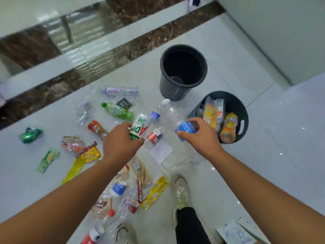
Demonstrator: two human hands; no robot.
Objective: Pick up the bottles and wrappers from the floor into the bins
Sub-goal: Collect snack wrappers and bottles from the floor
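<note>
Pale tiled floor [263, 155], littered.
Near tall dark grey plastic bin [182, 88], left hand [121, 140] grips white green-labelled plastic bottle [140, 126]; right hand [198, 134] grips clear blue-labelled plastic bottle [175, 113].

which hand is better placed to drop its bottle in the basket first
Right. The right hand, gripping the clear bottle, is beside the basket; the left hand, holding the white bottle, is farther away.

2 bins — tall bin [168, 90], low bin [235, 101] — and 2 held bottles: white bottle [140, 126], clear bottle [173, 111].
</note>
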